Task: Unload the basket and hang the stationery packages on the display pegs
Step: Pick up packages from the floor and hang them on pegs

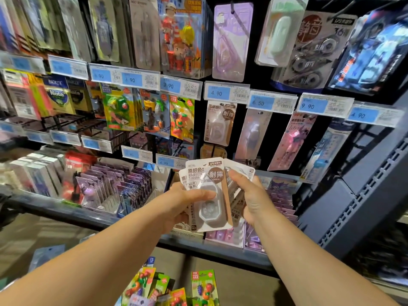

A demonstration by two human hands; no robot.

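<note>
Stationery packages (198, 174) gripped fanned in the left hand (181, 202), thumb across the front blister (212, 213), rightmost card (241, 170) pinched by the right hand (251, 198) before the lower shelf (66, 214), probably to free one for the matching hung package (218, 123) beyond.

Your left hand (183, 203) and right hand (251, 197) grip fanned white-and-brown card correction-tape blister packs (205, 173); colourful fruit-eraser card packs (205, 288) at 6 o'clock.

Correction-tape packs (212, 208): matt paper card backing, clear glossy plastic blister moulded over front. Price-label strips (227, 92): clear plastic, glare seen. Shelf upright (373, 195): dark matt metal, slotted. Eraser packs (204, 288): glossy printed film.
</note>
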